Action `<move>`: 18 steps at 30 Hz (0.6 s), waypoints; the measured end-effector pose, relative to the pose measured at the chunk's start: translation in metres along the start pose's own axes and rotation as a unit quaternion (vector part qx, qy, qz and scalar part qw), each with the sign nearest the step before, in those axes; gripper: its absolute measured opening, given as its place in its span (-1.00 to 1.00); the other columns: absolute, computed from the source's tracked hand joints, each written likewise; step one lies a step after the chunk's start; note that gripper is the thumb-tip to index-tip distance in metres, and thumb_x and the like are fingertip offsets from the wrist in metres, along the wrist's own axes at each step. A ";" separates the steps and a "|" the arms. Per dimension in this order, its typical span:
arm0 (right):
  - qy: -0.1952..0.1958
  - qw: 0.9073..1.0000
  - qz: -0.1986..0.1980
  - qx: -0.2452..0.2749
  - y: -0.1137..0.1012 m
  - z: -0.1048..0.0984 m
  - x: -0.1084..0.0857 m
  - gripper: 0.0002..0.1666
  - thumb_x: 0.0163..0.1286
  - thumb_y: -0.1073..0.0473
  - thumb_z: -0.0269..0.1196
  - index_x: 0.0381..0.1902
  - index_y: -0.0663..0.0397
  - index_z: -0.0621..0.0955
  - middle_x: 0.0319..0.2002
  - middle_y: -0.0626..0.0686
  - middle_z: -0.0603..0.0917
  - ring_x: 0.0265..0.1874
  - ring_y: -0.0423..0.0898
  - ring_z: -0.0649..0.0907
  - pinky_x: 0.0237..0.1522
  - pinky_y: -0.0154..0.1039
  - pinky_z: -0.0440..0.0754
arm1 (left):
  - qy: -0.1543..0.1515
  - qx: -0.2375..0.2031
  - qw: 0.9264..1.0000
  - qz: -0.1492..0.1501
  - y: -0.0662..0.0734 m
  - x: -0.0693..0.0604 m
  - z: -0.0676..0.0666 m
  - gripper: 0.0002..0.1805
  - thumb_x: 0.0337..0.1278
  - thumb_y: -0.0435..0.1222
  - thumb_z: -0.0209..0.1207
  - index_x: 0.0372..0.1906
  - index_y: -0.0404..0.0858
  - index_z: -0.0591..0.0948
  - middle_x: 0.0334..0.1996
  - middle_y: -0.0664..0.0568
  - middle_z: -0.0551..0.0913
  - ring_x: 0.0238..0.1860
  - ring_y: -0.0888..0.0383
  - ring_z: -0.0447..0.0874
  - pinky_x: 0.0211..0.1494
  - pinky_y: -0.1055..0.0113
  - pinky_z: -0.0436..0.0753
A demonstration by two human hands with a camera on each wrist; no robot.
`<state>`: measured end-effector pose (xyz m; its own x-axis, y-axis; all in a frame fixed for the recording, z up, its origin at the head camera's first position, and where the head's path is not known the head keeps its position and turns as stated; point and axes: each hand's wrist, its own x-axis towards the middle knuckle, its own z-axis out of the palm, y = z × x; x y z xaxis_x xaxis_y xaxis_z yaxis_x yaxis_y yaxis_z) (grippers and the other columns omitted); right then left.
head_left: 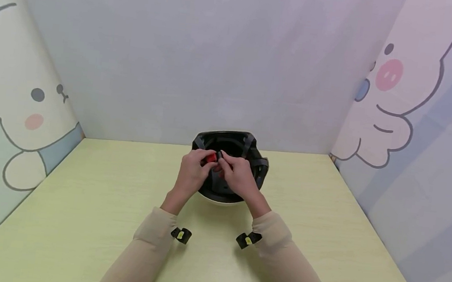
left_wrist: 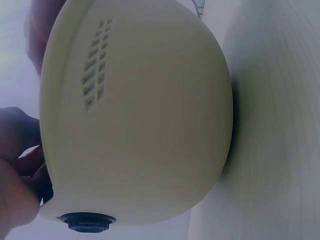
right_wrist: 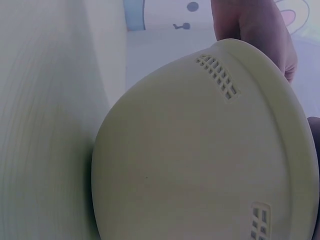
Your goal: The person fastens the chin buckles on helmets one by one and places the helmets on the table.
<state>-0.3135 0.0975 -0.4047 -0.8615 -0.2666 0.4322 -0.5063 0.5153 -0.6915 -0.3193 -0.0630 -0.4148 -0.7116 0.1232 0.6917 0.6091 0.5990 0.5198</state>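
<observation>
Keeping the red piece [head_left: 211,157] and the black piece [head_left: 219,155] in one line seems wise, whether they are being joined or parted. In the head view, the left hand [head_left: 194,170] pinches the red one and the right hand [head_left: 241,174] the black one; level thumbs and an untwisted strap [head_left: 247,144] should help. The helmet [head_left: 221,188] lies hollow side up near the table's [head_left: 77,217] far edge, roughly midway between the far corners. Fingers cover much of both pieces, so I cannot tell whether they are latched; something red below is too small to identify.

In the left wrist view, the shell [left_wrist: 155,115], with vents [left_wrist: 97,67] and a black knob [left_wrist: 88,222], blocks the work; the hands are cut off at the borders.

In the right wrist view, the shell again hides both pieces, and fingertips vanish behind the rim [right_wrist: 280,110].
</observation>
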 end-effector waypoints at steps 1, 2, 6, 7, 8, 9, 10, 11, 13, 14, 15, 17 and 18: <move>0.000 1.000 0.000 -0.002 0.000 0.000 0.000 -0.54 0.56 0.22 0.12 0.32 0.32 0.49 -0.32 0.12 0.76 -0.47 -0.11 0.72 -0.35 -0.22 0.71 | 0.000 0.001 1.000 0.000 0.000 0.000 0.000 -0.69 0.02 -0.45 0.45 -0.08 -0.42 0.73 -0.25 -0.22 0.71 -0.22 -0.11 0.64 -0.18 0.11 0.70; 0.000 1.000 0.000 -0.004 0.000 0.000 0.000 -0.54 0.56 0.22 0.12 0.32 0.30 0.49 -0.32 0.11 0.76 -0.47 -0.11 0.72 -0.36 -0.22 0.71 | 0.001 0.001 1.000 -0.001 0.000 0.000 0.000 -0.69 0.02 -0.45 0.45 -0.08 -0.42 0.73 -0.25 -0.22 0.71 -0.22 -0.11 0.64 -0.18 0.11 0.70; -0.001 1.000 0.001 -0.007 0.000 0.000 -0.001 -0.55 0.57 0.21 0.12 0.33 0.28 0.49 -0.31 0.11 0.76 -0.47 -0.09 0.72 -0.36 -0.23 0.70 | 0.001 0.002 1.000 -0.002 0.000 0.000 0.000 -0.69 0.02 -0.44 0.45 -0.08 -0.42 0.73 -0.25 -0.23 0.71 -0.20 -0.12 0.64 -0.18 0.11 0.70; -0.002 1.000 0.001 -0.008 0.000 0.000 -0.001 -0.55 0.57 0.21 0.12 0.33 0.27 0.49 -0.32 0.11 0.76 -0.46 -0.08 0.72 -0.36 -0.23 0.70 | 0.001 0.003 1.000 -0.003 0.000 0.000 0.000 -0.69 0.02 -0.44 0.45 -0.08 -0.42 0.73 -0.24 -0.22 0.71 -0.20 -0.12 0.64 -0.18 0.11 0.70; -0.002 1.000 0.001 -0.007 -0.001 0.000 -0.001 -0.55 0.56 0.21 0.12 0.32 0.28 0.50 -0.32 0.11 0.76 -0.46 -0.06 0.73 -0.35 -0.23 0.71 | 0.001 0.003 1.000 -0.003 0.000 0.000 0.001 -0.69 0.02 -0.44 0.45 -0.08 -0.42 0.73 -0.24 -0.22 0.71 -0.20 -0.12 0.64 -0.18 0.11 0.70; -0.003 1.000 0.000 -0.007 -0.001 0.000 -0.001 -0.55 0.56 0.22 0.12 0.32 0.30 0.49 -0.32 0.11 0.76 -0.45 -0.05 0.73 -0.35 -0.22 0.71 | 0.001 0.003 1.000 -0.003 0.000 0.000 0.001 -0.69 0.02 -0.45 0.45 -0.08 -0.42 0.73 -0.24 -0.22 0.71 -0.20 -0.12 0.64 -0.18 0.11 0.70; -0.004 1.000 0.000 -0.006 -0.001 0.000 -0.001 -0.55 0.56 0.22 0.12 0.32 0.31 0.49 -0.32 0.11 0.76 -0.45 -0.03 0.73 -0.35 -0.22 0.71 | 0.000 0.003 1.000 -0.003 0.001 0.000 0.001 -0.70 0.02 -0.45 0.45 -0.08 -0.42 0.73 -0.24 -0.22 0.71 -0.20 -0.11 0.63 -0.18 0.11 0.70; -0.005 1.000 0.000 -0.006 0.000 0.000 -0.001 -0.55 0.56 0.22 0.12 0.32 0.32 0.49 -0.32 0.11 0.76 -0.44 -0.02 0.74 -0.35 -0.22 0.71 | 0.000 0.004 1.000 -0.003 0.000 0.000 0.001 -0.70 0.02 -0.45 0.45 -0.08 -0.42 0.73 -0.24 -0.21 0.71 -0.20 -0.11 0.63 -0.18 0.11 0.69; -0.006 1.000 0.000 -0.005 -0.001 -0.001 -0.001 -0.54 0.56 0.22 0.12 0.31 0.34 0.49 -0.32 0.11 0.76 -0.43 -0.01 0.74 -0.34 -0.21 0.71 | 0.002 0.004 1.000 0.000 0.000 0.000 0.001 -0.70 0.02 -0.46 0.45 -0.09 -0.42 0.73 -0.24 -0.21 0.71 -0.21 -0.11 0.63 -0.18 0.10 0.69; -0.006 1.000 0.000 -0.004 -0.001 -0.001 -0.001 -0.54 0.56 0.22 0.12 0.31 0.34 0.49 -0.32 0.11 0.76 -0.43 -0.01 0.74 -0.34 -0.21 0.71 | 0.003 0.005 1.000 0.001 0.000 0.000 0.001 -0.70 0.01 -0.46 0.45 -0.09 -0.42 0.73 -0.25 -0.21 0.71 -0.21 -0.11 0.63 -0.18 0.09 0.68; -0.006 1.000 0.001 -0.005 -0.001 -0.001 -0.001 -0.54 0.56 0.22 0.12 0.32 0.33 0.49 -0.32 0.11 0.76 -0.44 -0.01 0.74 -0.34 -0.21 0.71 | 0.004 0.005 1.000 0.003 0.000 0.000 0.001 -0.70 0.01 -0.46 0.45 -0.09 -0.42 0.73 -0.25 -0.21 0.71 -0.21 -0.11 0.62 -0.19 0.09 0.68; -0.006 1.000 0.001 -0.004 -0.001 -0.001 0.000 -0.54 0.56 0.22 0.13 0.32 0.33 0.49 -0.32 0.11 0.76 -0.44 -0.02 0.74 -0.33 -0.21 0.71 | 0.006 0.005 1.000 0.008 0.000 0.000 0.001 -0.70 0.00 -0.46 0.45 -0.09 -0.42 0.73 -0.25 -0.21 0.71 -0.22 -0.11 0.62 -0.19 0.09 0.68; -0.006 1.000 0.001 -0.003 -0.001 -0.002 0.000 -0.54 0.56 0.22 0.12 0.32 0.32 0.49 -0.32 0.11 0.76 -0.44 -0.02 0.74 -0.33 -0.21 0.71 | 0.007 0.002 1.000 0.010 0.000 0.001 0.001 -0.69 -0.01 -0.47 0.46 -0.09 -0.43 0.73 -0.26 -0.22 0.71 -0.22 -0.11 0.62 -0.19 0.09 0.68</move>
<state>-0.3123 0.0982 -0.4030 -0.8628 -0.2748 0.4243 -0.5045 0.5210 -0.6884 -0.3200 -0.0617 -0.4147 -0.6946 0.1245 0.7085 0.6213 0.6003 0.5036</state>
